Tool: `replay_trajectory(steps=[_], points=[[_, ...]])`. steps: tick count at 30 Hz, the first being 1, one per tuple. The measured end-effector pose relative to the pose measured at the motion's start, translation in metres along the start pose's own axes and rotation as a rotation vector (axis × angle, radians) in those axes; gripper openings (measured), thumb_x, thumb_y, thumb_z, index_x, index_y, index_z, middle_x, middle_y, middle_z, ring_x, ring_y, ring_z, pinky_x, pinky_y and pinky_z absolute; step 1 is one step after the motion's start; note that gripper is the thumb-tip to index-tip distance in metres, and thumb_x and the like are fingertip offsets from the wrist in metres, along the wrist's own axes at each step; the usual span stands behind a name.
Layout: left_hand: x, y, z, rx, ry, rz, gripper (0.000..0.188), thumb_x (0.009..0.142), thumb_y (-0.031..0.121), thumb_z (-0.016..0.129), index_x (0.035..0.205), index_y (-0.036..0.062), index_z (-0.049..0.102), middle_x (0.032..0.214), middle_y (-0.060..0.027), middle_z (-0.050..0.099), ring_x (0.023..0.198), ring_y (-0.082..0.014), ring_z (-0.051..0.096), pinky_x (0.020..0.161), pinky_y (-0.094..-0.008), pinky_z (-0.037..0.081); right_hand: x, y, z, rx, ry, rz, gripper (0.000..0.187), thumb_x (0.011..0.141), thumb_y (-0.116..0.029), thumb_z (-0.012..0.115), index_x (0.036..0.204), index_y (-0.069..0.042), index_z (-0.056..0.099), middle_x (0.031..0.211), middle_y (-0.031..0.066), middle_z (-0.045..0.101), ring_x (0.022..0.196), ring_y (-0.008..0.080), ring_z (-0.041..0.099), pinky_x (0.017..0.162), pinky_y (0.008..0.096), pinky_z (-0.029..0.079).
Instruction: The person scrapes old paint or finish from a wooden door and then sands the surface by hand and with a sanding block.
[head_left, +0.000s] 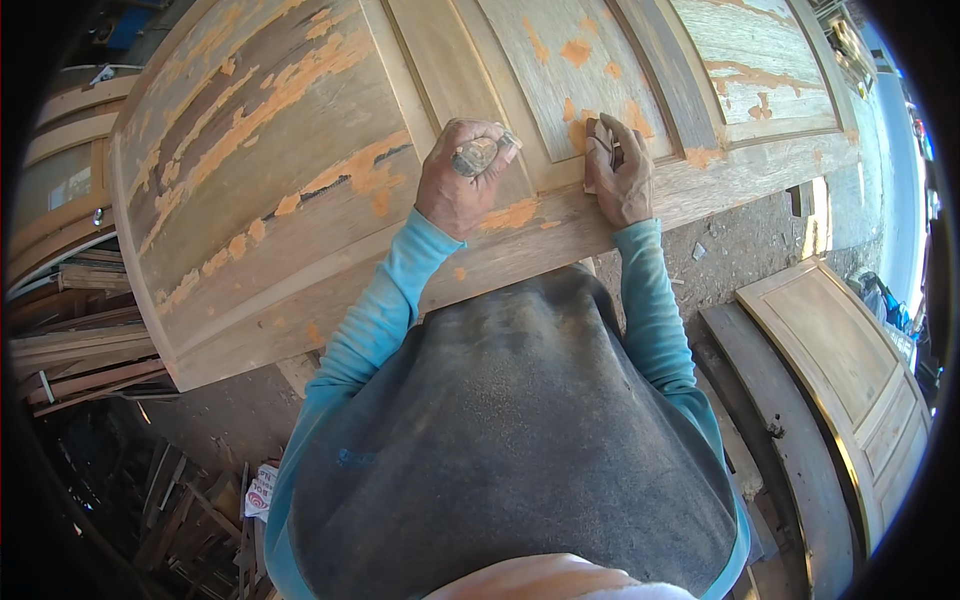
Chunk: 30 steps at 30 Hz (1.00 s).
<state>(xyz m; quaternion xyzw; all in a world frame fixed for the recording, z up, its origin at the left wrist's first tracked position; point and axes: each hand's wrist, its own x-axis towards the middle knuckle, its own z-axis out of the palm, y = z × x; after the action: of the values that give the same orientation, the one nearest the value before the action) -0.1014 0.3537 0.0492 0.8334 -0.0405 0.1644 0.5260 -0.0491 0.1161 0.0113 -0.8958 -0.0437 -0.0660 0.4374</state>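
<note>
A wooden panel door (pixel 300 200), patched with orange filler, lies flat before me. My left hand (pixel 460 175) is closed in a fist over the door's near part. It grips a round-ended, stained object (pixel 474 157); the rest of it is hidden and its kind is unclear. My right hand (pixel 626 175) is closed on a thin brown piece (pixel 590 165) that looks like folded sandpaper. That piece stands against the door beside the raised panel's near edge, next to an orange filler patch (pixel 577 135).
Another wooden door (pixel 840 350) leans at the right, beside a dark plank (pixel 780 430). Stacked timber (pixel 80 345) and wooden frames (pixel 75 150) stand at the left. Scrap wood (pixel 190 520) lies at the lower left. Debris is scattered on the floor (pixel 720 240).
</note>
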Motion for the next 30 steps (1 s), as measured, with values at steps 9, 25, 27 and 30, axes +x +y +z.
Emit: replay_trajectory(steps=[9,25,27,30], points=[[-0.019,-0.001,0.025,-0.074,-0.131,0.077,0.016,0.095,0.004,0.071,0.108,0.0024,0.061,0.106,-0.0136,0.070,0.098,-0.0273,0.072,0.085,-0.0377,0.058,-0.004,-0.001,0.003,-0.024,0.055,0.005,0.036,0.093,-0.023,0.070,0.126,-0.008,0.068,0.105,0.0160,0.066,0.091,0.0311,0.067,0.080,0.0416,0.054],[0.012,-0.002,0.028,-0.021,-0.225,0.040,0.016,0.094,0.007,0.072,0.105,0.0021,0.062,0.100,-0.0147,0.074,0.094,-0.0292,0.073,0.081,-0.0378,0.057,-0.006,-0.008,0.001,-0.008,0.073,0.053,0.035,0.094,-0.024,0.070,0.125,-0.007,0.068,0.104,0.0176,0.066,0.092,0.0337,0.067,0.082,0.0431,0.054],[0.013,-0.001,0.029,-0.014,-0.216,0.027,0.015,0.094,0.009,0.073,0.104,0.0020,0.062,0.098,-0.0146,0.074,0.092,-0.0298,0.073,0.080,-0.0379,0.057,-0.006,-0.005,0.001,-0.019,0.078,0.022,0.036,0.094,-0.024,0.070,0.125,-0.007,0.068,0.104,0.0174,0.066,0.093,0.0337,0.068,0.082,0.0432,0.054],[0.014,-0.001,0.027,-0.003,-0.195,-0.036,0.015,0.094,0.011,0.073,0.102,0.0016,0.064,0.096,-0.0140,0.074,0.088,-0.0291,0.072,0.078,-0.0379,0.056,-0.007,-0.008,-0.001,-0.016,0.038,0.036,0.037,0.093,-0.023,0.070,0.127,-0.008,0.068,0.104,0.0169,0.066,0.093,0.0335,0.068,0.082,0.0432,0.054]])
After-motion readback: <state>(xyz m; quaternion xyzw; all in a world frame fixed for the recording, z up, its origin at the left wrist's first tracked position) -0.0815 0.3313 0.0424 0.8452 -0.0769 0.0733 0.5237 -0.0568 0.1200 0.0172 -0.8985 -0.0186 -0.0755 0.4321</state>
